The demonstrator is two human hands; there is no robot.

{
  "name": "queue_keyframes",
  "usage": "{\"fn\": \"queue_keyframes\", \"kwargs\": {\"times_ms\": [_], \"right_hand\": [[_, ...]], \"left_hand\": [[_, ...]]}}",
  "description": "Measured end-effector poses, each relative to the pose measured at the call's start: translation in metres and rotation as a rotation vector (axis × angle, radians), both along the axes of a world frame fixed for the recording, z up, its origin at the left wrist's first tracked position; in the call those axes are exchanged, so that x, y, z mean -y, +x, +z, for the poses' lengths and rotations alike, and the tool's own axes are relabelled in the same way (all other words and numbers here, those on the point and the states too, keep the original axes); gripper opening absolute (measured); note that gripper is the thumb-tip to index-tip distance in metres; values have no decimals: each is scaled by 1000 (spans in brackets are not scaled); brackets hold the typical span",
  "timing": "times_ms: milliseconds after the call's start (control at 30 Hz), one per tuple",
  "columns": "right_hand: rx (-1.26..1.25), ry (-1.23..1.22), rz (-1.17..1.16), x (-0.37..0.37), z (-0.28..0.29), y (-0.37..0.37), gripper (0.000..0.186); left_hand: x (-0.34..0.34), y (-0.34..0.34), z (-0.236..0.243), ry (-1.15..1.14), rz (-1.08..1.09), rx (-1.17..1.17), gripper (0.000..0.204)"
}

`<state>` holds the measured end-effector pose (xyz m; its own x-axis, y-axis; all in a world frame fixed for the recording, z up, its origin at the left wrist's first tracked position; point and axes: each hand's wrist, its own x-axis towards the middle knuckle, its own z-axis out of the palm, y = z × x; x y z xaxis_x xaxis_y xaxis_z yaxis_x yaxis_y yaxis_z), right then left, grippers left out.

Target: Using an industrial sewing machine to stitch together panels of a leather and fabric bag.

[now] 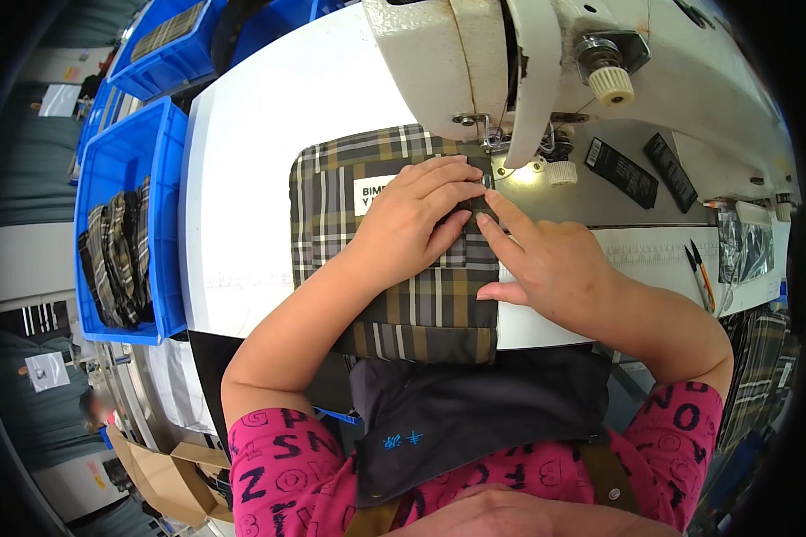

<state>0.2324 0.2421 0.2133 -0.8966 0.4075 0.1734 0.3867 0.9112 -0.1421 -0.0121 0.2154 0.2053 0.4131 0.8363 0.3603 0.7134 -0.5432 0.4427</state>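
Note:
A plaid fabric piece (439, 313) in dark grey, brown and white, with rounded corners, lies on the white sewing table. Its upper right edge runs under the needle area (493, 141) of a sewing machine (461, 67). My left hand (412, 215) rests flat on the fabric, fingers stretched toward that edge, partly covering a white printed label (364, 199). My right hand (551, 264) touches the fabric's right edge with index and middle fingertips, close to the left fingertips. Its thumb is spread apart, lower on the same edge. Neither hand visibly grips anything.
Two black printed tags (622, 170) lie right of the needle. Farther right are pens (703, 273) and a clear plastic bag (745, 242). A blue bin (172, 224) with folded plaid pieces (116, 259) stands left of the table; more blue bins (175, 67) stand behind.

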Motion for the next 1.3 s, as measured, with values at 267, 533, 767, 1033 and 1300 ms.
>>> {"fn": "queue_keyframes", "kwargs": {"times_ms": [267,533,767,1033,1300], "right_hand": [[4,49,-26,-4,-4,-2,78],[3,21,-64,-14,-4,-4,79],[-42,1,-56,-18,-3,-3,79],[-36,-21,-70,-18,0,-4,78],[-143,-86,-86,-24,-2,-6,55]], "left_hand": [[-7,-2,0,-6,22,1,37],[-18,-3,-2,10,64,12,34],[-22,-5,-3,7,70,12,32],[-23,-4,-4,56,44,22,30],[-26,-5,-4,69,58,19,28]]}}
